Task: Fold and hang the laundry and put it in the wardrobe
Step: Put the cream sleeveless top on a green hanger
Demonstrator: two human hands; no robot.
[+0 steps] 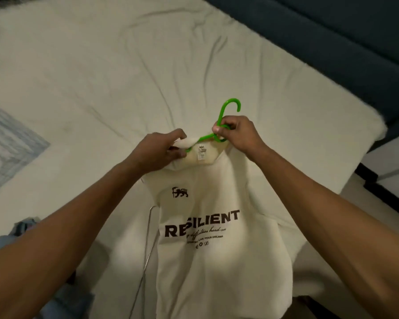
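Cream hoodie held up over the bed, right hand pinching the green hanger just below its hook, left hand gripping the collar beside it, hanger arm tucked into the neck, wire hanger lying underneath.

Sweatshirt: cream, "RESILIENT" print facing up, hanging over the bed's edge.
Hanger: green plastic, sitting in the collar, hook sticking out.

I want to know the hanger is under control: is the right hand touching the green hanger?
Touching. The head view shows the right hand with fingers curled round the green hanger just below its hook.
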